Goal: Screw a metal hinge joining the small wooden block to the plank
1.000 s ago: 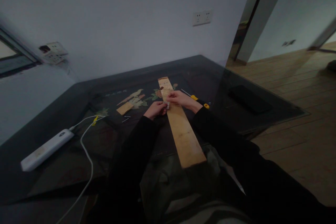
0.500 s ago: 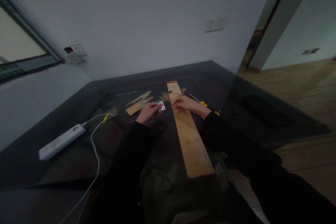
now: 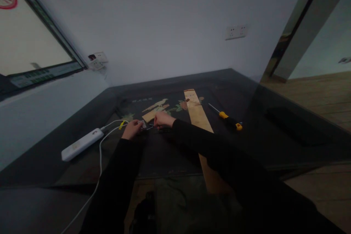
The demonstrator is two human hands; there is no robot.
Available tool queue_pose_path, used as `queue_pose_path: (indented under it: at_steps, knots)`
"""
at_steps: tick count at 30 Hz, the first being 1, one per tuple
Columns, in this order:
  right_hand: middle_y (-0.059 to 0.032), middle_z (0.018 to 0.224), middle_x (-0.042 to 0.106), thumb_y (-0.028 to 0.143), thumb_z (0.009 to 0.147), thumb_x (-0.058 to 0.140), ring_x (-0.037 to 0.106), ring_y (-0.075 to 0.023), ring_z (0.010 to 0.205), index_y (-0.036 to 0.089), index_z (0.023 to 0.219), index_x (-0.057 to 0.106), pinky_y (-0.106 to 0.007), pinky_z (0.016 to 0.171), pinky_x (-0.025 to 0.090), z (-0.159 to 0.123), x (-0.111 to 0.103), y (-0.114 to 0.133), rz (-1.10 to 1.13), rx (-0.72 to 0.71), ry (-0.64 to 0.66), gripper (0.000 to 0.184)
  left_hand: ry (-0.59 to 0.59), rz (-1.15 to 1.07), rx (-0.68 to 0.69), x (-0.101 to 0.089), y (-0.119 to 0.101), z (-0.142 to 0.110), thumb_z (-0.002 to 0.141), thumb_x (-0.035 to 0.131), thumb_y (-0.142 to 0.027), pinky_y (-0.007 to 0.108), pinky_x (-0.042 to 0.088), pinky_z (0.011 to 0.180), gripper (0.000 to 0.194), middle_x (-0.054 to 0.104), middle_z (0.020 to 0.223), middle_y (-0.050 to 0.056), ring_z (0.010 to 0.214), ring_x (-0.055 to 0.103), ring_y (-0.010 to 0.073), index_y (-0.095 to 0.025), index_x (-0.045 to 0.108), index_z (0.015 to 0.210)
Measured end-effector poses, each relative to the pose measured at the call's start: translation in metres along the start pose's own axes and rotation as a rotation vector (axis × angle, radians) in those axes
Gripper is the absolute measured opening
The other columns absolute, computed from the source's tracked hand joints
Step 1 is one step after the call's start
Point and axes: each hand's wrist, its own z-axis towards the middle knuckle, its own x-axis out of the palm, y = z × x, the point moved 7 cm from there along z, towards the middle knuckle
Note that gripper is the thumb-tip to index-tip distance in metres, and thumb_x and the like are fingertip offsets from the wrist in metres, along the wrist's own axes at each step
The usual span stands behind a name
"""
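In my left hand (image 3: 131,129) is a small silvery metal plate with holes (image 3: 143,124), pinched at its edge low over the table. My right hand (image 3: 163,120) is closed and turned downward just right of the plate. Its fingertips are close to a thin light rod (image 3: 150,128) lying on the dark surface; what they hold, if anything, is too small to make out. The long wooden board (image 3: 197,115) lies to the right, its middle crossed by my right forearm. Behind my hands are several thin wood pieces (image 3: 149,116).
A yellow-and-black screwdriver (image 3: 229,120) rests right of the board on the dark table (image 3: 170,161). At the left lies a white power strip (image 3: 82,144) with a white cable (image 3: 101,161) running off the front edge. A dark flat object (image 3: 297,126) is at the right.
My right hand has left the board and moved left, close to my left hand. My left hand has lowered leftward with the metal plate. The view has shifted, and the screwdriver shows fully.
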Motion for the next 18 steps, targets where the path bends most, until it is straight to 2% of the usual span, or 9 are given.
queue_pose_path:
  at_steps: [6,11,18]
  knots:
    - [-0.0114,0.085,0.074,0.028,0.081,0.065,0.069,-0.019,0.081,0.01,0.096,0.071,-0.024,0.068,0.05,0.025,0.013,-0.009,-0.061,0.071,-0.155,0.024,0.078,-0.037,0.0,0.009,-0.002,-0.003,0.068,0.059,-0.035,0.02,0.036,0.042,0.018,0.054,0.048,-0.004,0.042,0.05,0.0115,-0.017,0.058,0.068]
    - [-0.0148,0.1,0.073,0.04,0.086,0.058,0.067,-0.0247,0.1,0.013,0.099,0.072,-0.028,0.077,0.049,0.032,0.017,-0.003,-0.095,0.031,-0.225,0.033,0.135,-0.126,0.002,0.015,0.001,-0.003,0.068,0.062,-0.035,0.02,0.039,0.042,0.018,0.058,0.049,-0.003,0.041,0.052,0.0113,-0.017,0.057,0.067]
    - [-0.0138,0.101,0.073,0.026,0.083,0.059,0.067,-0.0222,0.097,0.012,0.101,0.072,-0.025,0.075,0.047,0.035,0.012,-0.003,-0.12,-0.02,-0.221,0.027,0.175,-0.091,0.028,0.022,-0.003,-0.006,0.071,0.062,-0.034,0.02,0.039,0.041,0.019,0.062,0.051,0.0,0.044,0.058,0.0132,-0.017,0.056,0.068]
